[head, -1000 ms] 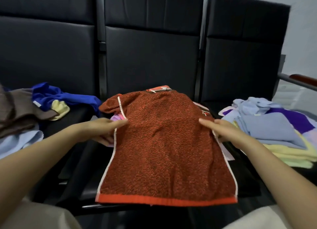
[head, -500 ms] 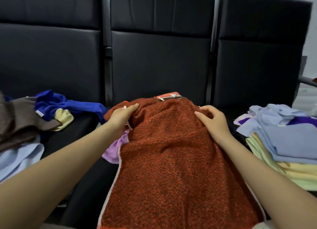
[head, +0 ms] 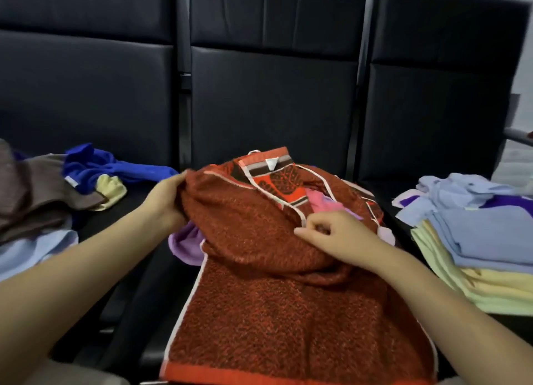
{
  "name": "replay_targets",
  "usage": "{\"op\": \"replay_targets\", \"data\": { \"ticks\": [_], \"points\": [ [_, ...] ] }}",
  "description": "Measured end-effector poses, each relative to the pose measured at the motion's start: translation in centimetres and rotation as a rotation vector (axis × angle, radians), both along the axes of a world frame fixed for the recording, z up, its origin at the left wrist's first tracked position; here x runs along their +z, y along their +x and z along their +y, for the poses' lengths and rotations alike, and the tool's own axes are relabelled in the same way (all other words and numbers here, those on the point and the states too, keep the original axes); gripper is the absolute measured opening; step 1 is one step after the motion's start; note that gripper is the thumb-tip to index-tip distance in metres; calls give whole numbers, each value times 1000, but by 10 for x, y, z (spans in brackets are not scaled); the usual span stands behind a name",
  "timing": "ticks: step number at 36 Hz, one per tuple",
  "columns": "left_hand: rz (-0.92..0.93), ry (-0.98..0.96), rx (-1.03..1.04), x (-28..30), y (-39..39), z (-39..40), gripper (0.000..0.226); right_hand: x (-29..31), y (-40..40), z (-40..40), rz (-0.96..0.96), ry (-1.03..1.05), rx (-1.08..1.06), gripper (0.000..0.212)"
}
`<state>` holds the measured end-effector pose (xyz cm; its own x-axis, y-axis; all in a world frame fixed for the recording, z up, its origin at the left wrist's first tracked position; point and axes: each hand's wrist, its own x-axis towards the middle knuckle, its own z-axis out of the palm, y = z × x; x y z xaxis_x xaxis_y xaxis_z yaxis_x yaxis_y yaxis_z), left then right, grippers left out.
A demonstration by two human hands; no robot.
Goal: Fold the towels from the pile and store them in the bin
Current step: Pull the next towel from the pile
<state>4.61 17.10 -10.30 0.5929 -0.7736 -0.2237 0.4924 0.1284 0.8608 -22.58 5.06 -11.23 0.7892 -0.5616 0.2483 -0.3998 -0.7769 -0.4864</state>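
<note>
Row of black seats (head: 271, 102) carries everything; the middle seat is the work surface. Orange-red towel (head: 268, 292) is the biggest item, draped from the seat back edge toward the person, its near hem hanging off the front edge. Terry cloth, so it looks soft, floppy and light to medium in weight, with no stiffness; it probably sags wherever unsupported and grips well without slipping. Best held at the white-piped edges or corners, both hands level, so the fold line stays straight.

Left hand (head: 164, 203) has its fingers curled round the bunched far-left edge of the towel, cloth gathered up in that grip. Right hand (head: 334, 234) pinches the white piping at the turned-back far-right edge, thumb and fingertips pressed together on the trim. Most of the towel lies below and nearer the person than both grips; the patterned face and label sit just beyond the right pinch. Pink and purple cloths (head: 184, 243) lie under the towel, between and beneath the hands.

Folded stack of yellow and pale blue towels (head: 484, 258) sits well off to the right of the right hand. Unfolded pile (head: 57, 188) of brown, blue and yellow lies left of the left hand. No bin in view.
</note>
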Motion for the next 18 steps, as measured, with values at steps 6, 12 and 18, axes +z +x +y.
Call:
{"op": "replay_targets", "data": {
  "ticks": [6,12,18],
  "points": [
    [-88,139,-31,-14,-8,-1,32,8,13,12,-76,-129,-165,27],
    [-152,336,-107,-16,-7,4,57,9,42,-2,-150,-294,-125,41],
    [-260,401,-176,-22,-18,2,21,-6,54,-12,-168,-404,100,35]
  ]
}}
